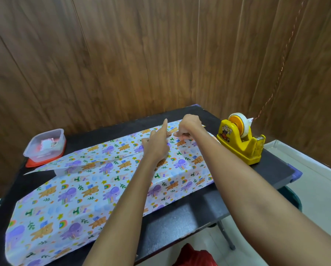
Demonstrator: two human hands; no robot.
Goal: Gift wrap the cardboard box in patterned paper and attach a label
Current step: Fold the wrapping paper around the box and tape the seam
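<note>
Patterned paper (87, 191) lies draped across the frame's middle. My left hand (157, 146) rests on it, forefinger straight; my right hand (188, 125), beside it, pinches the paper.

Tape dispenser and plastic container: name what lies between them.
In the head view, patterned paper spans that stretch, with the left hand and right hand on it.

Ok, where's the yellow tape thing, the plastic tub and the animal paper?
yellow tape dispenser (237, 148): head view, on its yellow side wall.
plastic tub (45, 157): head view, on its clear front wall.
animal paper (74, 198): head view, on the flat stretch at the near left.
</note>
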